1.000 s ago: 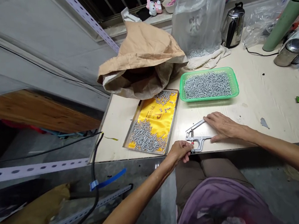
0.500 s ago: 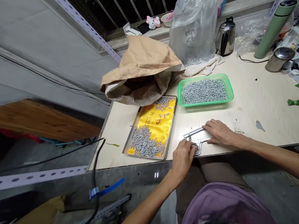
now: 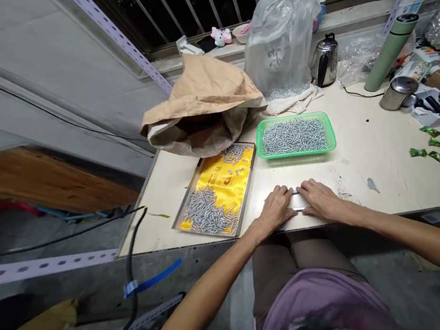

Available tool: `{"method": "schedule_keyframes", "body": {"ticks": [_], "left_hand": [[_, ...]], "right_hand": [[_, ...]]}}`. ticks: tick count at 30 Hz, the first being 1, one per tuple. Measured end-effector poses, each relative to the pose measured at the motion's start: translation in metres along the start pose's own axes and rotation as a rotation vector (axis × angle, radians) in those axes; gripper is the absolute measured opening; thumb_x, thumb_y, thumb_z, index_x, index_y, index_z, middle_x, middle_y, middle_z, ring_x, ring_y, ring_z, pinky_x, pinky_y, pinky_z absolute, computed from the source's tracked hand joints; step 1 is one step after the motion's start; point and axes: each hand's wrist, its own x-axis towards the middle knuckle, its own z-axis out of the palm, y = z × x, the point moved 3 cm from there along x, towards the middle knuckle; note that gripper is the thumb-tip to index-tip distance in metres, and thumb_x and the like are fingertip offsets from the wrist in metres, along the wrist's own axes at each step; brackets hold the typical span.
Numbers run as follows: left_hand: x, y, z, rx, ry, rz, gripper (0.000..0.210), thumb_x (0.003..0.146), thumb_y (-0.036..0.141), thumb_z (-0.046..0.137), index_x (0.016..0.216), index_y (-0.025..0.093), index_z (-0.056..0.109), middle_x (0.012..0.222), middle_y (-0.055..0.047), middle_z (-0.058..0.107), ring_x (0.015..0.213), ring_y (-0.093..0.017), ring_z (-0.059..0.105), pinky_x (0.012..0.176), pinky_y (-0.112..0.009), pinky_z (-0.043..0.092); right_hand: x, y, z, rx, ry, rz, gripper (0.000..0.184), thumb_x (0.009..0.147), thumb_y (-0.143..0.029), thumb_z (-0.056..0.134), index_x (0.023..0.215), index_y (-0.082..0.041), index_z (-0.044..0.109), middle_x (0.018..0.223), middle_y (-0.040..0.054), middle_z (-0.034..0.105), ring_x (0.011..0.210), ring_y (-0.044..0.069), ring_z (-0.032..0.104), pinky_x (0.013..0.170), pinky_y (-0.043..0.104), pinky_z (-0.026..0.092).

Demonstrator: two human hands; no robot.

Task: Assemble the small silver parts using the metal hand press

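A silvery metal piece with two long arms [image 3: 297,202] lies low at the table's front edge, mostly covered by my hands. My left hand [image 3: 276,209] grips its left end, fingers over the upper arm and thumb at the lower one. My right hand [image 3: 319,201] is closed around the right end in the same way. Any spring between the arms is hidden now. To the left, a shallow tray [image 3: 242,213] lined with yellow cloth holds two heaps of small silvery screw-like parts [image 3: 205,211]. Beyond my hands stands a green plastic basket [image 3: 298,153] full of similar parts.
An open brown paper bag [image 3: 204,98] overhangs the tray's far end. Behind the basket stand a clear plastic bag [image 3: 274,47] and a steel kettle [image 3: 326,61]. A green flask [image 3: 390,55], a steel cup [image 3: 398,94] and green-wrapped sweets [image 3: 436,143] are at right. A black cable [image 3: 134,249] hangs at left.
My left hand has shifted from the piece's near lower part to wrap its left end. The two arms look closer together, and the spring seen before is covered. The view has shifted slightly.
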Motion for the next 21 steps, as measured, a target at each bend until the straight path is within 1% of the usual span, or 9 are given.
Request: {"method": "schedule_keyframes", "body": {"ticks": [3, 6, 9, 11, 14, 15, 18, 19, 21], "left_hand": [[0.001, 0.003, -0.002, 0.007, -0.034, 0.016, 0.03, 0.08, 0.029, 0.068, 0.105, 0.016, 0.06, 0.104, -0.009, 0.059, 0.103, -0.025, 0.052, 0.085, -0.036, 0.046], [0.0, 0.004, 0.003, -0.015, -0.044, 0.011, 0.013, 0.084, 0.026, 0.064, 0.094, 0.017, 0.062, 0.096, -0.007, 0.06, 0.1, -0.023, 0.052, 0.082, -0.034, 0.046], [-0.001, 0.004, 0.006, -0.036, -0.039, 0.005, 0.009, 0.085, 0.025, 0.062, 0.089, 0.017, 0.063, 0.093, -0.007, 0.06, 0.099, -0.023, 0.052, 0.08, -0.033, 0.046], [0.0, 0.004, 0.005, -0.045, -0.031, 0.007, 0.009, 0.084, 0.025, 0.063, 0.088, 0.017, 0.064, 0.092, -0.007, 0.06, 0.098, -0.023, 0.053, 0.08, -0.033, 0.047], [0.0, 0.001, 0.004, -0.043, -0.001, -0.005, 0.017, 0.082, 0.027, 0.067, 0.096, 0.018, 0.063, 0.096, -0.007, 0.062, 0.101, -0.024, 0.054, 0.084, -0.036, 0.048], [0.0, 0.001, 0.005, -0.044, 0.02, -0.016, 0.024, 0.08, 0.028, 0.068, 0.101, 0.018, 0.062, 0.1, -0.008, 0.062, 0.102, -0.025, 0.055, 0.086, -0.037, 0.049], [-0.008, 0.003, 0.016, -0.078, 0.161, -0.053, 0.041, 0.08, 0.027, 0.068, 0.118, 0.018, 0.055, 0.12, -0.012, 0.059, 0.114, -0.027, 0.053, 0.096, -0.043, 0.046], [-0.012, 0.006, 0.022, -0.098, 0.229, -0.05, 0.043, 0.082, 0.026, 0.065, 0.123, 0.018, 0.051, 0.128, -0.014, 0.055, 0.12, -0.028, 0.05, 0.1, -0.045, 0.044], [-0.021, 0.016, 0.036, -0.129, 0.351, -0.002, 0.044, 0.087, 0.025, 0.058, 0.129, 0.019, 0.046, 0.14, -0.016, 0.047, 0.132, -0.028, 0.042, 0.105, -0.048, 0.039]], "right_hand": [[0.0, -0.005, 0.005, -0.03, -0.012, -0.018, 0.021, 0.08, -0.021, 0.07, 0.098, -0.013, 0.061, 0.095, 0.0099, 0.059, 0.091, 0.024, 0.053, 0.079, 0.034, 0.044], [-0.004, -0.006, 0.019, -0.029, -0.001, -0.045, 0.004, 0.085, -0.015, 0.062, 0.089, -0.015, 0.062, 0.088, 0.0073, 0.059, 0.086, 0.021, 0.053, 0.074, 0.031, 0.042], [-0.009, -0.006, 0.033, -0.064, 0.087, -0.068, 0.014, 0.09, -0.008, 0.05, 0.088, -0.017, 0.061, 0.084, 0.006, 0.059, 0.082, 0.021, 0.053, 0.071, 0.031, 0.041], [-0.011, -0.006, 0.034, -0.077, 0.143, -0.075, 0.018, 0.091, -0.008, 0.046, 0.089, -0.018, 0.061, 0.084, 0.0062, 0.059, 0.083, 0.021, 0.053, 0.072, 0.032, 0.041], [-0.009, -0.001, 0.025, -0.05, 0.146, -0.054, 0.01, 0.089, -0.016, 0.056, 0.097, -0.016, 0.061, 0.091, 0.0086, 0.06, 0.088, 0.023, 0.053, 0.075, 0.033, 0.044], [-0.008, 0.003, 0.02, -0.025, 0.133, -0.053, 0.016, 0.086, -0.021, 0.062, 0.101, -0.015, 0.06, 0.094, 0.0097, 0.06, 0.09, 0.024, 0.054, 0.076, 0.033, 0.045], [-0.004, 0.015, 0.005, 0.087, 0.106, -0.117, 0.042, 0.081, -0.035, 0.069, 0.116, -0.015, 0.057, 0.107, 0.012, 0.059, 0.099, 0.025, 0.054, 0.083, 0.036, 0.047], [-0.003, 0.019, 0.001, 0.117, 0.116, -0.129, 0.043, 0.083, -0.037, 0.066, 0.12, -0.016, 0.056, 0.111, 0.0124, 0.059, 0.102, 0.026, 0.054, 0.086, 0.037, 0.047], [0.001, 0.027, -0.004, 0.135, 0.171, -0.091, 0.037, 0.089, -0.032, 0.058, 0.123, -0.017, 0.056, 0.115, 0.0135, 0.058, 0.106, 0.026, 0.054, 0.089, 0.039, 0.047]]}}
